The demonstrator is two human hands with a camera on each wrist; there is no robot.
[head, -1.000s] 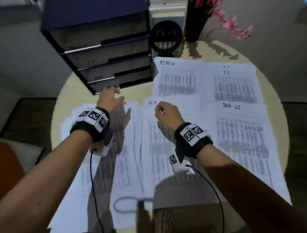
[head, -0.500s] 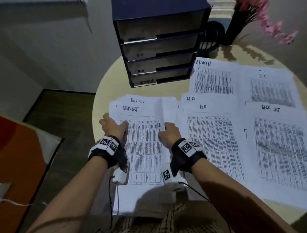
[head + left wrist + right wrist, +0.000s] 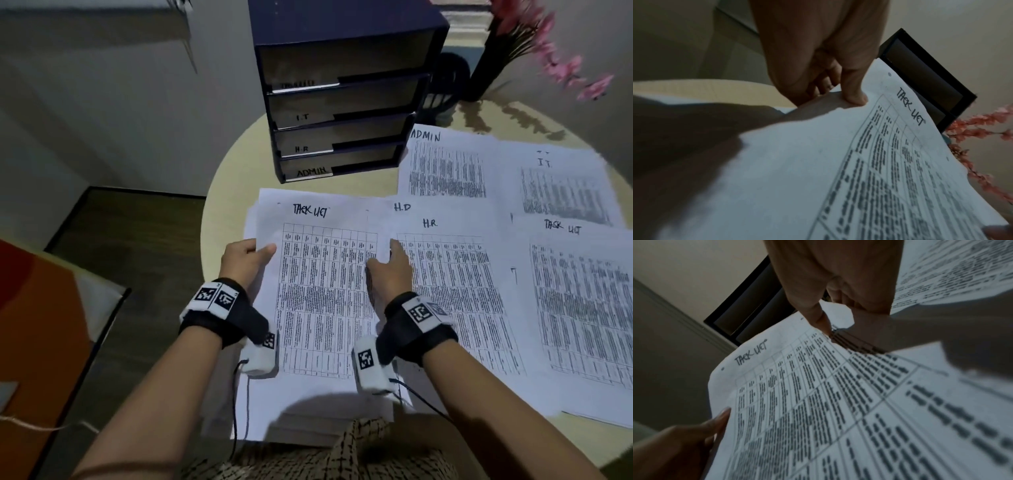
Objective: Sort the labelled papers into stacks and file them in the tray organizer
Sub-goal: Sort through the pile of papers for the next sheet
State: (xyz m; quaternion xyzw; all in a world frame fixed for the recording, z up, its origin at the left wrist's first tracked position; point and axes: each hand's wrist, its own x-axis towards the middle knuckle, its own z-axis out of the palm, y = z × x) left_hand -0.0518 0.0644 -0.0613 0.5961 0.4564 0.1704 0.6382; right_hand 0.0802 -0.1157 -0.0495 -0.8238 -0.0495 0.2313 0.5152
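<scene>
A stack of white papers headed "TASK LIST" lies at the table's near left. My left hand pinches its left edge, with the thumb on top and the fingers curled under. My right hand grips the right edge of the same papers, with the thumb pressing on the sheet. The dark blue tray organizer stands behind the stack; its lower slots read I.T, H.R and ADMIN, and the top label is unreadable.
More papers cover the round table: an ADMIN sheet, an IT sheet, an H.R pile and another Task List pile. A dark vase with pink flowers stands at the back right. An orange seat is on my left.
My left hand came back from the organizer's foot and my right hand moved left. Both now hold the edges of the Task List papers. My view has turned left.
</scene>
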